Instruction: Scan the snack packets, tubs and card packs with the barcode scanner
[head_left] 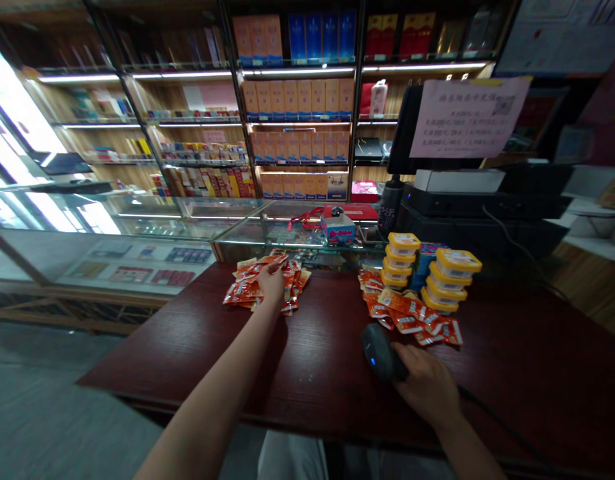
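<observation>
My left hand [271, 283] reaches onto a loose pile of orange-and-white snack packets [247, 291] on the left side of the dark red table. Its fingers are bent together and seem to pinch a packet; the fingertips are partly hidden. My right hand [430, 383] is wrapped around the handle of a black barcode scanner [377, 352], which has a small blue light and a cable running off to the right. Beyond the scanner lies a second group of orange packets [410, 313], in front of stacked small tubs with yellow lids [450, 280].
A glass display counter [247, 227] borders the table's far side, bearing a small blue-and-pink box [338, 229] and a red cord [307, 218]. A monitor with a paper notice [467, 117] stands at right. Lit shelves of boxed goods [297, 97] line the wall behind.
</observation>
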`<state>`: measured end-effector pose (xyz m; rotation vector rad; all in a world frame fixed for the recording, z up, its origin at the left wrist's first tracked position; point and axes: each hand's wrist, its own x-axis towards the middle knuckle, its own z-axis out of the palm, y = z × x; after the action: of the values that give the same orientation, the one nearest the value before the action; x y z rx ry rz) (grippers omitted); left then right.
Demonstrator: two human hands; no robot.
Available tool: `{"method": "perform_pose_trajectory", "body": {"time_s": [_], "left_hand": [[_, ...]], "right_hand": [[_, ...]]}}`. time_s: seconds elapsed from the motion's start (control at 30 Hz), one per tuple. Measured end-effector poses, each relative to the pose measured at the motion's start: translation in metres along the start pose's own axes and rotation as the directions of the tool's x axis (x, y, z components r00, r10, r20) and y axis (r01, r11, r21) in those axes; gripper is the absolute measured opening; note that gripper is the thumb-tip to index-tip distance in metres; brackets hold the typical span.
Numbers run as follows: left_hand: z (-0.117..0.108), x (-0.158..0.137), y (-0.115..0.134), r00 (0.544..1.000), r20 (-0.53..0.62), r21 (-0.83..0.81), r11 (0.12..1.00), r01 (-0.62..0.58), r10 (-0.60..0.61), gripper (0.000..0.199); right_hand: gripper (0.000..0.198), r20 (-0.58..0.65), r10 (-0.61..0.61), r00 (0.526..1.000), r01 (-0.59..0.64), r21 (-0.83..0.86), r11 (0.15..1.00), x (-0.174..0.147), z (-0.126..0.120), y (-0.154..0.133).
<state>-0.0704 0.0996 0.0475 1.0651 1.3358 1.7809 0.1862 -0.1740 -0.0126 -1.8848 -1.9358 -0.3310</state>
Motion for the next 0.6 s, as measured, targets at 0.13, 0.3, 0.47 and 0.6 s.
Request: {"method": "perform_pose_trajectory", "body": {"time_s": [0.13,0.3,0.47,0.6], "left_hand": [[0.014,-0.023,-0.007,0.996,0.083,0.038,0.999,-0.023,0.02,0.018],[0.041,-0.062,-0.019,0.944,0.326,0.096,0.992,-0.08,0.045,0.017],[0.077,-0.097,-0.028,0.848,0.529,0.16,0.981,-0.109,0.008,0.014],[0.109,-0.111,-0.033,0.811,0.583,0.245,0.962,-0.122,-0.046,0.012]], "right_hand": [[0.032,0.036,0.041,0.999,-0.04,-0.004,0.999,0.002,-0.005,-0.002],[0.036,0.061,0.117,0.991,-0.115,-0.028,0.993,0.002,-0.006,-0.002],[0.035,0.076,0.134,0.988,-0.134,-0.011,0.991,0.003,-0.006,-0.002],[0.037,0.096,0.142,0.985,-0.145,0.015,0.989,0.003,-0.009,-0.003]]}}
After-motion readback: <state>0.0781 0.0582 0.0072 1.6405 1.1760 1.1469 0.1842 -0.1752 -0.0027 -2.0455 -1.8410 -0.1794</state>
